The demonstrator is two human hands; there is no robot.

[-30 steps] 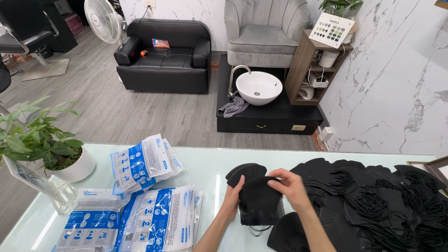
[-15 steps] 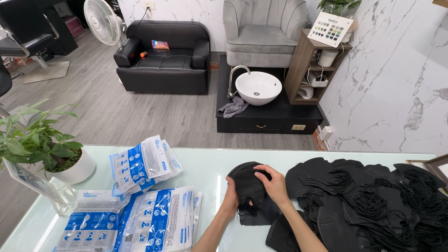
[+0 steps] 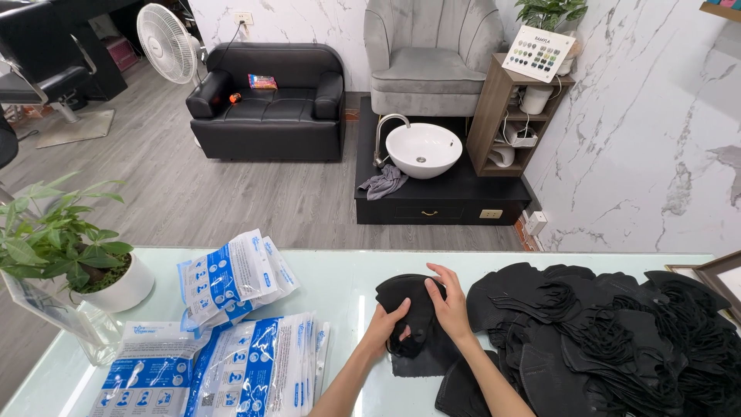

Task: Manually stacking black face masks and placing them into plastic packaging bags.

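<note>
Both hands rest on a small stack of black face masks (image 3: 409,305) on the pale glass table (image 3: 340,282). My left hand (image 3: 384,324) grips the stack's near left edge, fingers curled on it. My right hand (image 3: 448,303) lies over the stack's right side, fingers pressed on the top mask. To the right spreads a large heap of loose black masks (image 3: 602,332), touching my right forearm.
Blue and white flat mask packets lie at the left: a raised bundle (image 3: 231,278) and a spread pile (image 3: 231,367). A potted plant (image 3: 73,255) stands at the table's left edge. A picture frame corner (image 3: 718,274) shows at far right.
Both hands slid left with the black masks, away from the big heap. The masks went from spread flat under the palms to gathered between the two hands.
</note>
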